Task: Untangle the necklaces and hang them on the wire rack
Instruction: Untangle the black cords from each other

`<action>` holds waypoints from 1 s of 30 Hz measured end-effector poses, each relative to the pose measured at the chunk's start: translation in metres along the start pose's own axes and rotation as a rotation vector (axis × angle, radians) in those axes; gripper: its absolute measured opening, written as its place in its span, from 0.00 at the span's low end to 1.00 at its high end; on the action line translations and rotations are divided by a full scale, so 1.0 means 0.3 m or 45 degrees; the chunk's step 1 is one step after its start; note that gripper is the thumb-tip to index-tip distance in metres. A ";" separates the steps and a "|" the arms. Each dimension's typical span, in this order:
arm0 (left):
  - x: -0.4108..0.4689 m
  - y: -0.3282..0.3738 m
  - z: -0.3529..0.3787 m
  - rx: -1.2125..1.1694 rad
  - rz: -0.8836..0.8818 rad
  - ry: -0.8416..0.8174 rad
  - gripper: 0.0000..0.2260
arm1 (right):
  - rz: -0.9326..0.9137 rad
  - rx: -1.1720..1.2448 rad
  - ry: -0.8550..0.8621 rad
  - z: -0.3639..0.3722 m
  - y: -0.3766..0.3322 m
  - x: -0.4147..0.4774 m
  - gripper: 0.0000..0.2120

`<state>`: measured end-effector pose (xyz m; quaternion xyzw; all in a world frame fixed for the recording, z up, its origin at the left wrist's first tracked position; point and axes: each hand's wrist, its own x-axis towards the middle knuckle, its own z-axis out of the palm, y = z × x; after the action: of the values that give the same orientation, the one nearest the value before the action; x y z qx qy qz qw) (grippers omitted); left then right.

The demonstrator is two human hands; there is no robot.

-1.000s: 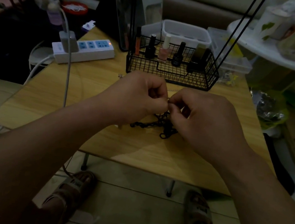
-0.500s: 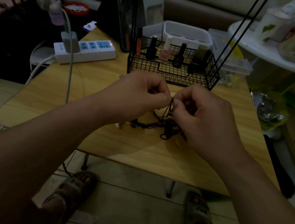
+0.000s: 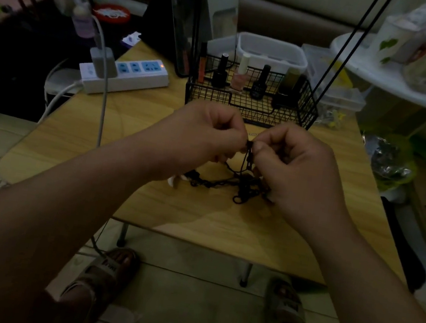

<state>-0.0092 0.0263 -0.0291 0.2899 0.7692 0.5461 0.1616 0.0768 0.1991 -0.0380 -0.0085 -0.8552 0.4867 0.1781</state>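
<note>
1. Right, both grips meet at one spot: my left hand and right hand each pinch a dark strand of the necklaces, fingertips almost touching. I reckon that's to pick one knot apart.
2. The rest of the tangle hangs down and pools on the table, leaving slack.
3. Fingers curled, knuckles up, wrists lifted off the wood.
4. The wire rack stands just behind the hands; hanging is not yet begun.

table centre | power strip 10 o'clock | polish bottles 12 o'clock | white tub 1 o'clock | sandals 6 o'clock | mirror, perhaps, 11 o'clock
</note>
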 end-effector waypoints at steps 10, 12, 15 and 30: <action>-0.009 -0.002 0.005 0.174 0.032 0.042 0.03 | -0.087 -0.222 -0.114 -0.006 0.000 -0.003 0.03; -0.012 -0.001 0.005 0.192 0.033 0.036 0.03 | -0.140 -0.319 -0.136 -0.009 0.004 -0.002 0.02; -0.014 -0.001 -0.001 0.208 0.041 0.019 0.03 | -0.180 -0.333 -0.155 -0.019 0.005 -0.001 0.02; -0.007 0.022 0.014 -0.203 -0.083 0.002 0.08 | 0.002 0.197 0.004 -0.030 -0.002 0.009 0.05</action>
<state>-0.0034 0.0295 -0.0246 0.2506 0.7323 0.6004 0.2012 0.0771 0.2067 -0.0325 0.0038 -0.8147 0.5514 0.1793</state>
